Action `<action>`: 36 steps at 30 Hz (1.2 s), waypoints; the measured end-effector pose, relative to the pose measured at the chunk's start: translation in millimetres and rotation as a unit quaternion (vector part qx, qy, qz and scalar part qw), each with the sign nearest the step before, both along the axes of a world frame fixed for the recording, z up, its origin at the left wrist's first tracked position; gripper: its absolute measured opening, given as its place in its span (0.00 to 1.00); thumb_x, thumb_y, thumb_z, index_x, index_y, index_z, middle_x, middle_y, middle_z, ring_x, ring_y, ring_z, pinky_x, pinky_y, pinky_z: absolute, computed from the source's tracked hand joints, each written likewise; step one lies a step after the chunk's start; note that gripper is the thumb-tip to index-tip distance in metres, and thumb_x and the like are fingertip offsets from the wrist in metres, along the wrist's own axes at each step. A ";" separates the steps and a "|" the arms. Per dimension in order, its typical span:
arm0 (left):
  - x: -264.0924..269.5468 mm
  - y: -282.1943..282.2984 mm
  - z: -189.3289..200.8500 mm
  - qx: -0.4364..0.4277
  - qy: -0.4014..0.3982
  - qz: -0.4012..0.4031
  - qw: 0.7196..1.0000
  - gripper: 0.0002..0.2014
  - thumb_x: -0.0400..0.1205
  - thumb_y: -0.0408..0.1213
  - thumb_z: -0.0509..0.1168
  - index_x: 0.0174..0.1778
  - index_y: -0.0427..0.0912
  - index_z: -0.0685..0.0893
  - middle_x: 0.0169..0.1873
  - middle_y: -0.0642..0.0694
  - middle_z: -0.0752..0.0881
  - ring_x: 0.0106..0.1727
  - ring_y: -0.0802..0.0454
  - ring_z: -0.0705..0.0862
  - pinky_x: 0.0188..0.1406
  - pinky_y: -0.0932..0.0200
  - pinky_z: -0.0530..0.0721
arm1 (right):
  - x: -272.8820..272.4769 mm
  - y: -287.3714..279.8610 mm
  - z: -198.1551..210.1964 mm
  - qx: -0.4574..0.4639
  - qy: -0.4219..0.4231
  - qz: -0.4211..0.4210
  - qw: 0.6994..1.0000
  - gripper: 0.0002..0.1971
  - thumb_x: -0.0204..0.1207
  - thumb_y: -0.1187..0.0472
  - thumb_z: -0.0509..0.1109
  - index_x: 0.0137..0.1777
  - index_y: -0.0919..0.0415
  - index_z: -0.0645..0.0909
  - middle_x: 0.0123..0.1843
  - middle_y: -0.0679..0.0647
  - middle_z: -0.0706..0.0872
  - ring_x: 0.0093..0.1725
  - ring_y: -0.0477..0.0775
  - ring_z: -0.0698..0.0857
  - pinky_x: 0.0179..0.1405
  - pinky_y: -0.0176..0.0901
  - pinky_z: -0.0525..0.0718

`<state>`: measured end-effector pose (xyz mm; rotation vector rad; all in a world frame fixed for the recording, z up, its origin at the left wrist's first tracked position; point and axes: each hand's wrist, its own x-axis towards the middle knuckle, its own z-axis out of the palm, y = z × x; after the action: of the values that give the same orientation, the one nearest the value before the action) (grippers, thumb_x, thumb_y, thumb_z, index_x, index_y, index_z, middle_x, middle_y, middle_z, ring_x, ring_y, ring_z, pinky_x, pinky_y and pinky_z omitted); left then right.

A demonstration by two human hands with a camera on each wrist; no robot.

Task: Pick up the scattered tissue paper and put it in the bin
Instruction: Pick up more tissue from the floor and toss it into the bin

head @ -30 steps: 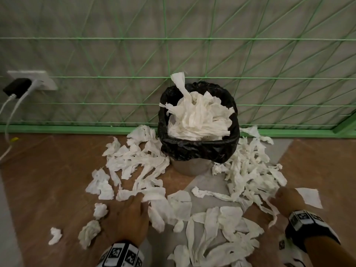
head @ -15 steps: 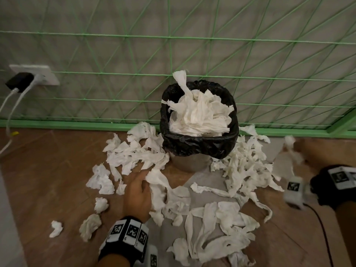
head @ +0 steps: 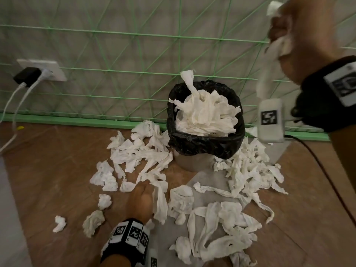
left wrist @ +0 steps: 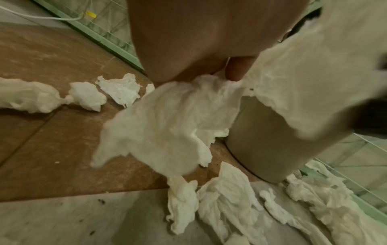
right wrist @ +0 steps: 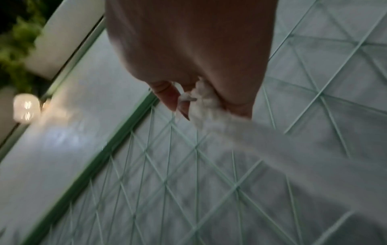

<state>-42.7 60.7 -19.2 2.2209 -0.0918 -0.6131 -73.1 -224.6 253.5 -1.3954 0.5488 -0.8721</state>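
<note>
Brown floor tiles (head: 48,170) are lying littered with scattered tissue paper (head: 221,234) around the black-lined bin (head: 206,145), which is already brimming with white tissue. Since a second ago the right hand (head: 300,33) has been rising from the floor; now it is hanging high above and right of the bin, fingers clenching a tissue strip (head: 267,74) that is trailing below them. The left hand (head: 140,199) has been creeping forward and is now gripping a tissue piece (left wrist: 163,126) dangling under its fingertips (left wrist: 236,69). Both hands' fingers are mostly hiding behind the knuckles, and the right wrist view is blurring badly.
</note>
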 end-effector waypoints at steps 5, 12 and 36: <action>0.2 -0.5 12.0 -0.027 0.067 0.036 0.997 0.09 0.85 0.46 0.59 0.50 0.48 0.82 0.46 0.52 0.80 0.59 0.47 0.80 0.64 0.52 0.73 | 39.7 2.3 -66.9 -0.262 0.356 0.091 0.892 0.08 0.70 0.64 0.64 0.40 0.67 0.83 0.42 0.60 0.82 0.43 0.60 0.81 0.45 0.50 0.80; 35.7 0.3 -18.0 -0.133 0.145 0.061 0.978 0.13 0.88 0.34 0.50 0.58 0.47 0.80 0.34 0.38 0.84 0.17 0.50 0.78 0.14 0.65 0.68 | 33.3 19.4 -149.8 -0.371 0.595 0.232 0.674 0.16 0.81 0.63 0.58 0.64 0.71 0.78 0.65 0.67 0.82 0.64 0.66 0.80 0.47 0.40 0.71; 79.1 -171.9 144.5 0.143 -0.360 -0.322 0.864 0.11 0.81 0.43 0.64 0.55 0.48 0.88 0.62 0.45 0.83 0.67 0.39 0.76 0.69 0.39 0.64 | -150.2 39.8 -310.4 -0.003 0.749 0.138 0.648 0.31 0.67 0.40 0.70 0.63 0.61 0.79 0.56 0.55 0.86 0.51 0.57 0.87 0.24 0.31 0.84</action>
<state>36.4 -111.2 125.3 2.5930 -1.2346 -0.0845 -223.3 -184.7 -56.8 -1.9208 1.4814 0.8005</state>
